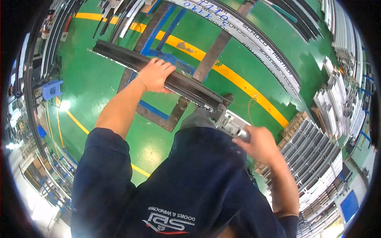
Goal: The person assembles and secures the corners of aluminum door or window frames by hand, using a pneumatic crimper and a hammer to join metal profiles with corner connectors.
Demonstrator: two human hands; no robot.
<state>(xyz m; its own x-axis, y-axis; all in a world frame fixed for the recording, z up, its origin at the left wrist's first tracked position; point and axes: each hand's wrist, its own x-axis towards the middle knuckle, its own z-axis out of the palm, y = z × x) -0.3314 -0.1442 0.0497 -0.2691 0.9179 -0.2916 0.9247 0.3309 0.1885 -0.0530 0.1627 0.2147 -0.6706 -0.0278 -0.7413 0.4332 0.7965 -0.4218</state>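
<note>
A long black window-frame profile [190, 84] runs slantwise in front of my body, from the upper left down to my waist. My left hand [156, 75] is wrapped over its middle, fingers curled around the far side. At the profile's near end sits a silver metal tool [231, 123] with a blocky head, which appears to touch that end. My right hand [260, 144] is closed around the tool's rounded rear end. The tool's exact kind cannot be made out, and the palm hides part of its grip.
Beyond the profile stands a blue and dark metal trestle [174, 115] on the green floor [154, 148]. A white-wrapped profile with printed lettering [254, 41] lies across it at the top. Stacked profiles [305, 154] fill the right side. A blue crate [52, 90] is at left.
</note>
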